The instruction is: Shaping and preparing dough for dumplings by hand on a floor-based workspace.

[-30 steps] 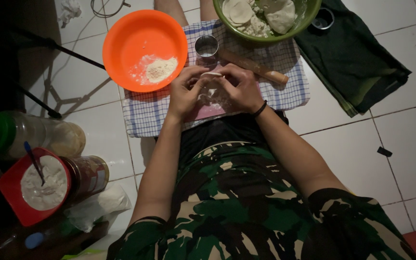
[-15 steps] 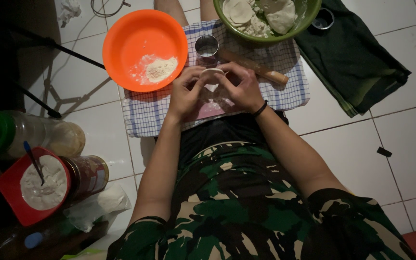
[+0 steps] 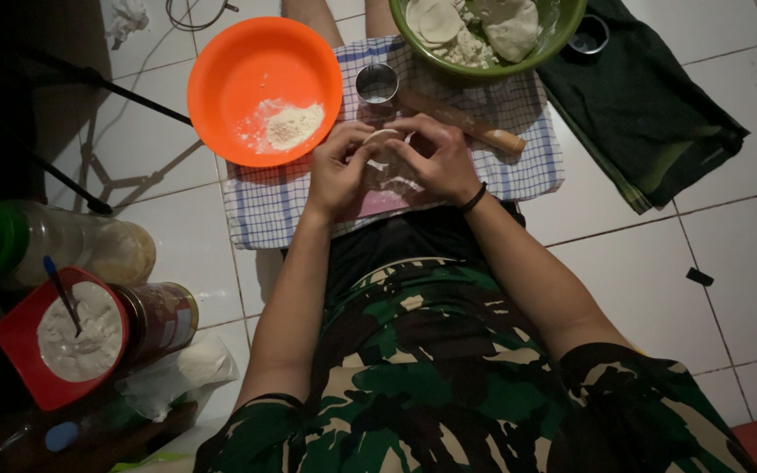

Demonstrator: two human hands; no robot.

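Both of my hands meet over a checked cloth (image 3: 265, 206) on the tiled floor. My left hand (image 3: 336, 171) and my right hand (image 3: 440, 162) pinch a small pale round of dough (image 3: 385, 140) between their fingertips. A pink board (image 3: 380, 203) shows under the hands. Just beyond them lies a wooden rolling pin (image 3: 470, 127), and a small metal cup (image 3: 377, 83) stands upright. An orange bowl (image 3: 221, 88) with a little flour sits to the left. A green bowl (image 3: 562, 31) at the top holds dough lumps and flat rounds.
A dark green cloth (image 3: 650, 114) lies on the tiles at the right. At the left are a red bowl (image 3: 15, 328) of white filling with a spoon, a lying jar (image 3: 161, 317), a plastic bottle (image 3: 72, 245) with a green cap, and a crumpled plastic bag (image 3: 181, 372).
My fingers have shifted slightly around the dough round, which now sits a little higher between my fingertips. Nothing else has moved.
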